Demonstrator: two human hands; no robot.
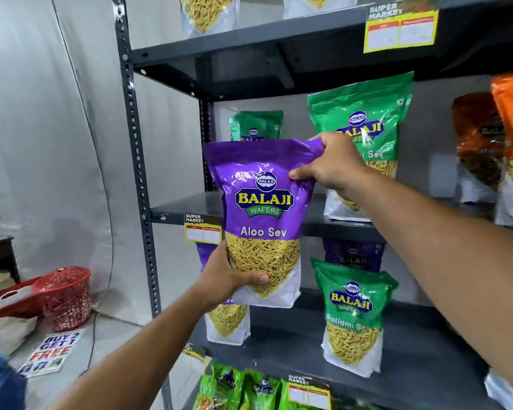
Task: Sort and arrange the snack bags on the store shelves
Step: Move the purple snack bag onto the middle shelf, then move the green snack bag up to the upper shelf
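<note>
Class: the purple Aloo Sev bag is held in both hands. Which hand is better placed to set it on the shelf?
Left, probably. The left hand cups the purple bag from below, bearing it; the right hand only pinches its top corner.

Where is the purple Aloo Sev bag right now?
The purple Aloo Sev bag is mid-view, held before the shelves by both hands, left hand low, right hand at its top.
</note>
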